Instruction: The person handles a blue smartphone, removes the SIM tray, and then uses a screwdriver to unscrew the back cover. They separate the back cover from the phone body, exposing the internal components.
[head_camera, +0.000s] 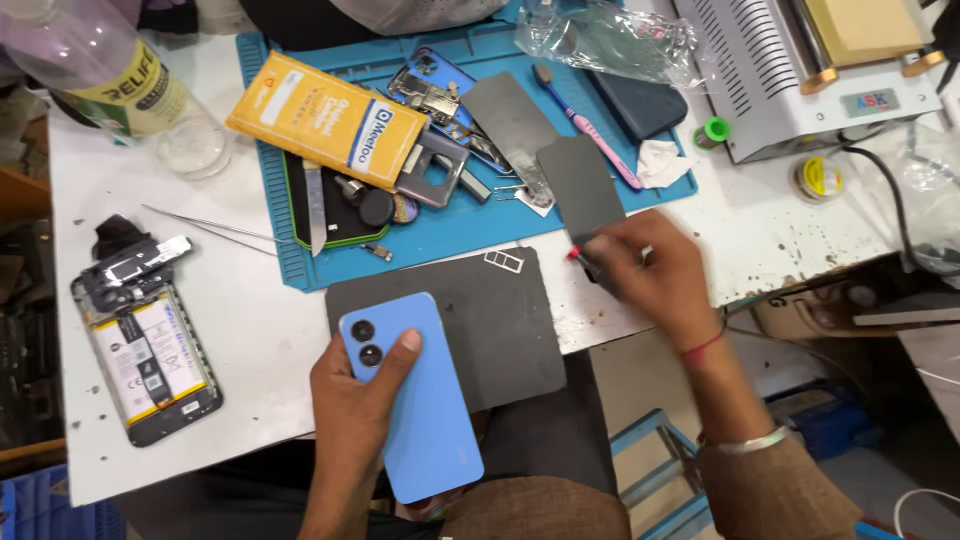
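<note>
L hand (350, 410) gripping blue phone (415, 400), thumb across back

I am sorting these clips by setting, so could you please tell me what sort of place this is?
Most likely a phone repair bench: an opened phone with its battery exposed, a blue work mat strewn with phone parts, and tweezers on the white table.
</note>
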